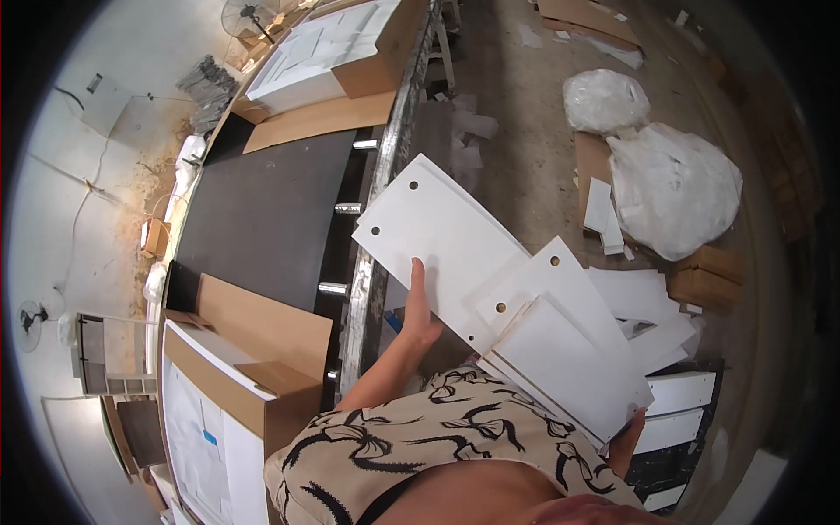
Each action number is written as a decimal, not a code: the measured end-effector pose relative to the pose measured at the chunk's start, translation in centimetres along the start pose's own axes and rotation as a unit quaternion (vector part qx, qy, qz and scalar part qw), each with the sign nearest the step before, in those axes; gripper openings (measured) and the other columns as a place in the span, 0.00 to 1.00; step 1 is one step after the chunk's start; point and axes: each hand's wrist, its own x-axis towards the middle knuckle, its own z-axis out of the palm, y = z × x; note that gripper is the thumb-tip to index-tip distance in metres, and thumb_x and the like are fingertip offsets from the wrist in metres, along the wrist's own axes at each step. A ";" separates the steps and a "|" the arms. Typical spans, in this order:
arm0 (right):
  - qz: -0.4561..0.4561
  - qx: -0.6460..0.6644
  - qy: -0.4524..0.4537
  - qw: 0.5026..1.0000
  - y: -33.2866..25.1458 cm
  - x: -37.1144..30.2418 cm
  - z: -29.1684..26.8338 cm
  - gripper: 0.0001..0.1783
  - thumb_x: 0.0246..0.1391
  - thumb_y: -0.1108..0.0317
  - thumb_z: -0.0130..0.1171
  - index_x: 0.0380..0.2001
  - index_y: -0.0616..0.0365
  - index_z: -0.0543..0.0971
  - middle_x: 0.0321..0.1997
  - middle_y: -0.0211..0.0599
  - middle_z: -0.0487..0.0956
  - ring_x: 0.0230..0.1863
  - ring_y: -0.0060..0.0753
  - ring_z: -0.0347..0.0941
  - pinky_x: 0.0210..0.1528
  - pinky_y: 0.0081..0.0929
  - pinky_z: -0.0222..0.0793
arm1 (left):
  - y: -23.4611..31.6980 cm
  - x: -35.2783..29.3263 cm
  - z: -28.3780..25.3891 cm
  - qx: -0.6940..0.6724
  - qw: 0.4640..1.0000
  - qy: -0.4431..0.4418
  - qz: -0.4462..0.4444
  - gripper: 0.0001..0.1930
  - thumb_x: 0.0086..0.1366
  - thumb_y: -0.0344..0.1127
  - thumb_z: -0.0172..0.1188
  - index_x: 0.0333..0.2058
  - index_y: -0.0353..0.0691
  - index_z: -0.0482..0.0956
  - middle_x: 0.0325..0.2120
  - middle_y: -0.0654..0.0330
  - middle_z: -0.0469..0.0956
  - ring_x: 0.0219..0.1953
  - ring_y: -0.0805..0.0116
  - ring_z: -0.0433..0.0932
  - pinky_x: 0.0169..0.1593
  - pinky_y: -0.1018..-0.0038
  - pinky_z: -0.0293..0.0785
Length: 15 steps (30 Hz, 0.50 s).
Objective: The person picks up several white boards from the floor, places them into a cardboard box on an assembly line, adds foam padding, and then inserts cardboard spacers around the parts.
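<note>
In front of my body lies a fanned stack of white boards. The long far board (455, 236) has dark round holes near its upper left end. Over it overlaps a second drilled board (560, 284), with smaller plain white pieces (560, 359) on top. My left hand (422, 315) grips the far board's left edge, its thumb lying on the face and its fingers hidden underneath. At the lower right corner of the stack, my right hand (626, 437) holds the near end, mostly covered by the boards.
Left of me runs a roller conveyor (360, 289) with a black belt (258, 219). Open cartons (302, 398) of white panels stand on it, near and far. On the floor to the right sit plastic-wrapped bundles (678, 188), cardboard and stacked white boards (678, 394).
</note>
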 end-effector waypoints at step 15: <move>-0.004 -0.214 -0.038 0.976 -9.2 42.0 12.9 0.25 0.49 0.55 0.52 0.45 0.64 0.72 0.41 0.39 0.75 0.42 0.34 0.72 0.44 0.30 0.69 | 9.1 18.1 7.1 0.019 0.979 0.160 0.121 0.46 0.55 0.74 0.42 0.61 0.43 0.56 0.56 0.59 0.64 0.58 0.62 0.62 0.58 0.64 0.61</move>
